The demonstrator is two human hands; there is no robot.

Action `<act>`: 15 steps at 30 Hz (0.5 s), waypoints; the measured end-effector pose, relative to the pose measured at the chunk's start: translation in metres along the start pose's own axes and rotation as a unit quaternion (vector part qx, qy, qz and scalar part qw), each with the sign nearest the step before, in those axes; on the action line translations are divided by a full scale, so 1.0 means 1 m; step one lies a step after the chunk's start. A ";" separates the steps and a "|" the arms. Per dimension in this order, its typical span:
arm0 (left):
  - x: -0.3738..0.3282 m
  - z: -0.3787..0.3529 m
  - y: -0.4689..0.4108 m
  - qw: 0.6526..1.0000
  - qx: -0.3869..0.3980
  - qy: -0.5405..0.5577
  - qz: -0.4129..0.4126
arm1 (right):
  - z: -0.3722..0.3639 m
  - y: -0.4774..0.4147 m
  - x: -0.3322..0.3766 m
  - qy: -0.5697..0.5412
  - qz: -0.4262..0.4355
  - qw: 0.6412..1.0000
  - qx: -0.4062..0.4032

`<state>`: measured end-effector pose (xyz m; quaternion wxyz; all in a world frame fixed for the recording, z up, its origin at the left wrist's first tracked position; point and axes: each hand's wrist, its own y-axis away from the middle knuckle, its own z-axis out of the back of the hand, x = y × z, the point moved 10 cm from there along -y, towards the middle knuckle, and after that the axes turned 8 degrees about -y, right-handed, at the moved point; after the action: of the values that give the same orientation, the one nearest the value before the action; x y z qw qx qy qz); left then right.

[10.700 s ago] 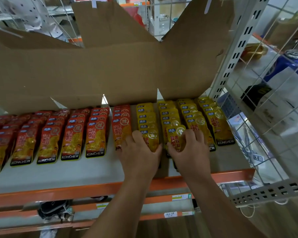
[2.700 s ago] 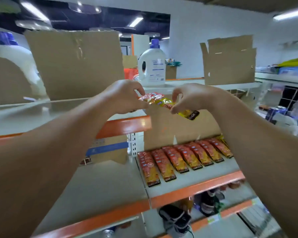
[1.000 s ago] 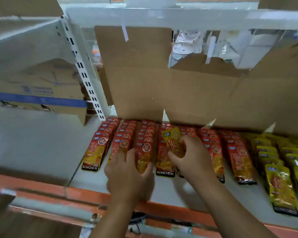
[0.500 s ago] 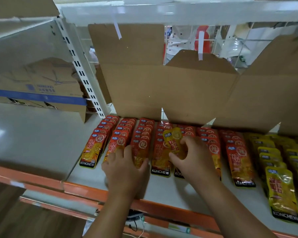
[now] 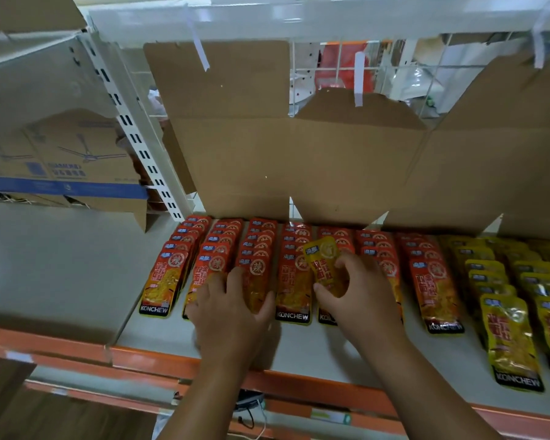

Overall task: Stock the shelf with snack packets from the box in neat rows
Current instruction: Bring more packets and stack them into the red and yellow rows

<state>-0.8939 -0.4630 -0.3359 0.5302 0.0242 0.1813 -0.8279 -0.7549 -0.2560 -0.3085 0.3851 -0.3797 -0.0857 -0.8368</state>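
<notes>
Head view, one shelf bay, listed left to right.

Carton (image 5: 61,166): brown cardboard with a blue band and a fan drawing. It sits on the neighbouring bay, well apart from both hands. Whether it is the supply box cannot be told.

Shelf (image 5: 299,347): pale deck with an orange front lip. Flattened cardboard sheets (image 5: 299,160) stand along the back.

Red packets (image 5: 169,277): about seven rows running front to back, each packet overlapping the one behind it. A black "KONCHEW" strip shows at the front edges.

Left hand (image 5: 232,309): palm down, fingers spread and fairly straight. It rests on the front packets of the second and third red rows and grips nothing.

Yellow packet (image 5: 326,265): a single flat sachet of glossy film, yellow with red characters and a small blue tab near the top. It is held tilted above the fourth and fifth red rows, the one odd colour among the red.

Right hand (image 5: 359,293): thumb and fingers curl in and pinch the Yellow packet by its lower part.

Handling, as judged: light, soft and pliable, with a slick film likely to slide on its neighbours. The contents may crush under a hard squeeze. Best held lightly by a side edge or a sealed end.

Yellow rows (image 5: 508,312): matching sachets, overlapped the same way, just beside the last red row. This is probably where the stray belongs.
</notes>
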 end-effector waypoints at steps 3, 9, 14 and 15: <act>-0.044 0.003 0.006 0.996 -0.022 0.044 -0.072 | 0.021 0.006 -0.009 0.007 0.001 0.999 -0.034; -0.165 -0.001 0.031 0.972 -0.018 0.116 -0.205 | 0.095 0.032 -0.062 0.018 -0.028 0.992 -0.124; -0.253 -0.017 0.075 0.945 0.023 0.134 -0.296 | 0.162 0.072 -0.136 0.071 -0.104 0.978 -0.166; -0.264 -0.022 0.084 0.942 0.041 0.139 -0.301 | 0.172 0.081 -0.149 0.074 -0.115 0.975 -0.173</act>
<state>-0.7073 -0.2575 -0.3179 0.2241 0.1051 0.2178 -0.9441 -0.5382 -0.1505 -0.3050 0.2199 -0.3648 0.0460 -0.9036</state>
